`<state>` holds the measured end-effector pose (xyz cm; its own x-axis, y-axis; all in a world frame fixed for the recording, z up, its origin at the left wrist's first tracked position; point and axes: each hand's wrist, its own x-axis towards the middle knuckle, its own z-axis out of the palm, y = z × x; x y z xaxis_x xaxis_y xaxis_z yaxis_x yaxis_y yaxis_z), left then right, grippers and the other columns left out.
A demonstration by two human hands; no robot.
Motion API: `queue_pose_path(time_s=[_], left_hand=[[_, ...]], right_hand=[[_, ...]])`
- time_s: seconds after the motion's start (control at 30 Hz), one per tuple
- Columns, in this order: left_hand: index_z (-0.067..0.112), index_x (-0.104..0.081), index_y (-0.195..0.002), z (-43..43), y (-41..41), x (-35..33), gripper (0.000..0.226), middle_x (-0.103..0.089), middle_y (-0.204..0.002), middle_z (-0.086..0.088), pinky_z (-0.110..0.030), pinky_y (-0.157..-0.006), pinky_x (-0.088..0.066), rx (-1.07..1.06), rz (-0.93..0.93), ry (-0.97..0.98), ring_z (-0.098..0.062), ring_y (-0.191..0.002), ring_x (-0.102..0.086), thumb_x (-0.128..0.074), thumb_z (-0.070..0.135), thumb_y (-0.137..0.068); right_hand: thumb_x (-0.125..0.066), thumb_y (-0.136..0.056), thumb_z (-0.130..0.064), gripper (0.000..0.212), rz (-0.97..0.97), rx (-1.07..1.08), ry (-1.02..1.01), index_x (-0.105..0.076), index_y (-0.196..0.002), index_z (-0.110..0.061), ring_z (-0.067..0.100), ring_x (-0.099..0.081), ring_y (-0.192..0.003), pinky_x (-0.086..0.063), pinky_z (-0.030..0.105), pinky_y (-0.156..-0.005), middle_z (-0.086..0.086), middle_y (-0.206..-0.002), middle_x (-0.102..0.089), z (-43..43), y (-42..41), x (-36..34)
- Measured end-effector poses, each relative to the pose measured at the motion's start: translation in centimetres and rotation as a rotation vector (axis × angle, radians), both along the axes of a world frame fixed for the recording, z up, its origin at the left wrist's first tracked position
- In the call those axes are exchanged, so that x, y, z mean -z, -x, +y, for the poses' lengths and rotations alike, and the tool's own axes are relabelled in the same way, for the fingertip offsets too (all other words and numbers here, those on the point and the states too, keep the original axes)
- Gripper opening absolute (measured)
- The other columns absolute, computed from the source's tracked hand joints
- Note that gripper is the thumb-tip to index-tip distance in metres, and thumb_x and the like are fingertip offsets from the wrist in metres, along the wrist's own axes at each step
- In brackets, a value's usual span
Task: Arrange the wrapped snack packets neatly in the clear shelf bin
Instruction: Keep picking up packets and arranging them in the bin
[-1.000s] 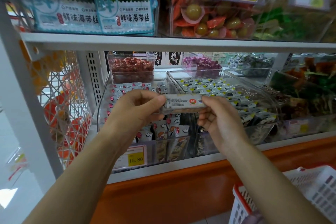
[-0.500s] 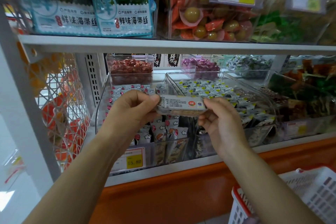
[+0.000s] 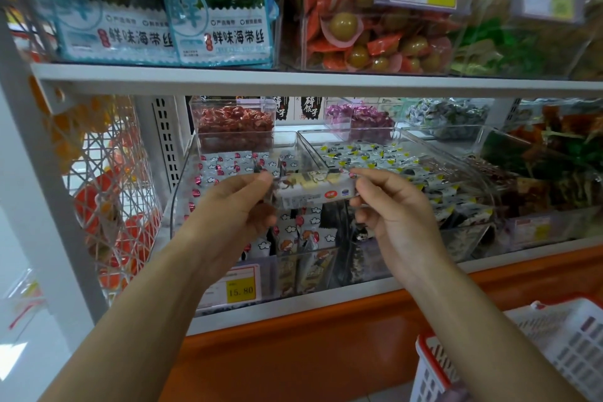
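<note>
- A person's left hand (image 3: 235, 206) and right hand (image 3: 394, 209) each pinch one end of a wrapped snack packet (image 3: 315, 191) between thumb and curled fingers, holding it level
- The packet hangs over the front of the clear shelf bin (image 3: 182, 179), above the stocked packets (image 3: 228, 163)
- A white basket (image 3: 554, 346) sits at lower right

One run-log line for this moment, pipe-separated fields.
snack packet: roughly level, in air before clear bin | left hand: pinches its left end | right hand: pinches its right end | placed: not yet
</note>
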<state>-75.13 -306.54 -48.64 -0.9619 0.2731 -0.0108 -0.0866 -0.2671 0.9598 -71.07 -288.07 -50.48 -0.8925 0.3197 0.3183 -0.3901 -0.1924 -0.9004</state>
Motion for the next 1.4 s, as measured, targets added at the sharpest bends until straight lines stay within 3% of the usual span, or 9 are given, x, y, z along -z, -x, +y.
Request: queue_pose_path(time_s=[0.13,0.3,0.4,0.5,0.63,0.83,1.03,1.27,1.4], left_hand=[[0.007,-0.068,-0.091,0.00,-0.29,-0.25,0.017,-0.069,-0.085,-0.003,-0.016,-0.055,-0.049,0.029,0.057,0.071,-0.010,-0.062,-0.054,-0.054,0.016,-0.090],[0.019,-0.067,-0.097,-0.10,-0.11,-0.11,0.023,-0.066,-0.103,-0.002,-0.022,-0.083,-0.050,-0.015,0.256,0.210,-0.015,-0.094,-0.063,-0.061,0.002,-0.082],[0.030,-0.065,-0.104,-0.15,-0.11,0.08,0.030,-0.065,-0.105,0.009,-0.010,-0.071,-0.049,-0.032,0.343,0.301,-0.002,-0.093,-0.063,-0.065,0.010,-0.081],[0.027,-0.062,-0.117,-0.33,0.17,0.52,0.031,-0.065,-0.107,0.009,-0.018,-0.082,-0.049,-0.006,0.317,0.386,-0.004,-0.095,-0.062,-0.061,0.024,-0.085],[0.015,-0.068,-0.098,-0.11,-0.25,0.34,0.017,-0.069,-0.091,-0.004,-0.016,-0.067,-0.052,0.089,0.251,0.304,-0.008,-0.078,-0.066,-0.055,0.020,-0.089],[0.026,-0.064,-0.110,-0.31,-0.25,0.05,0.027,-0.067,-0.104,-0.002,-0.008,-0.063,-0.049,0.010,0.350,0.346,-0.004,-0.083,-0.067,-0.062,0.017,-0.085],[0.026,-0.065,-0.101,-0.24,-0.49,-0.21,0.029,-0.063,-0.111,0.002,-0.008,-0.067,-0.050,0.020,0.388,0.404,-0.010,-0.094,-0.065,-0.069,0.009,-0.079],[0.011,-0.064,-0.084,0.29,-0.70,-0.13,0.005,-0.066,-0.088,-0.008,-0.019,-0.065,-0.056,0.025,0.351,0.406,-0.018,-0.078,-0.066,-0.067,0.014,-0.081],[0.004,-0.062,-0.073,0.32,-0.64,-0.38,0.013,-0.065,-0.082,-0.012,-0.019,-0.059,-0.054,0.025,0.278,0.338,-0.015,-0.066,-0.068,-0.065,0.012,-0.082]], right_hand=[[-0.055,-0.088,-0.006,0.022,-0.005,-0.029,0.044,-0.072,-0.079,-0.015,0.016,-0.065,-0.068,-0.051,0.023,-0.051,0.005,-0.080,-0.070,-0.05,-0.06,-0.18],[-0.059,-0.087,-0.005,0.009,0.002,0.035,0.014,-0.058,-0.094,-0.011,0.012,-0.065,-0.070,-0.054,0.026,-0.056,0.001,-0.083,-0.064,0.07,0.26,0.17],[-0.055,-0.087,0.004,0.026,0.024,-0.022,0.072,-0.063,-0.105,-0.013,0.013,-0.065,-0.069,-0.055,0.024,-0.062,-0.001,-0.080,-0.061,0.30,0.41,0.01],[-0.054,-0.084,0.006,0.023,0.050,-0.081,0.108,-0.066,-0.098,-0.007,0.015,-0.066,-0.069,-0.055,0.024,-0.062,0.004,-0.081,-0.062,0.27,0.44,-0.12],[-0.050,-0.086,0.009,0.024,0.041,-0.059,0.092,-0.066,-0.087,-0.009,0.015,-0.064,-0.071,-0.055,0.026,-0.062,0.003,-0.078,-0.061,0.24,0.56,-0.03],[-0.059,-0.087,-0.009,0.007,0.001,-0.018,-0.061,-0.065,-0.082,-0.009,0.020,-0.068,-0.084,-0.057,0.028,-0.067,0.011,-0.091,-0.063,0.05,0.49,0.25],[-0.059,-0.088,-0.008,0.013,-0.025,0.045,-0.136,-0.068,-0.079,-0.011,0.018,-0.067,-0.079,-0.057,0.026,-0.060,0.011,-0.092,-0.063,-0.31,0.15,0.00],[-0.058,-0.090,-0.007,0.021,-0.012,0.091,-0.263,-0.064,-0.070,-0.010,0.014,-0.067,-0.070,-0.057,0.026,-0.059,0.001,-0.074,-0.064,-0.44,-0.19,-0.03],[-0.058,-0.090,-0.008,0.025,-0.014,0.063,-0.293,-0.066,-0.068,-0.017,0.013,-0.068,-0.070,-0.058,0.027,-0.058,-0.006,-0.067,-0.066,-0.48,-0.24,0.08]])
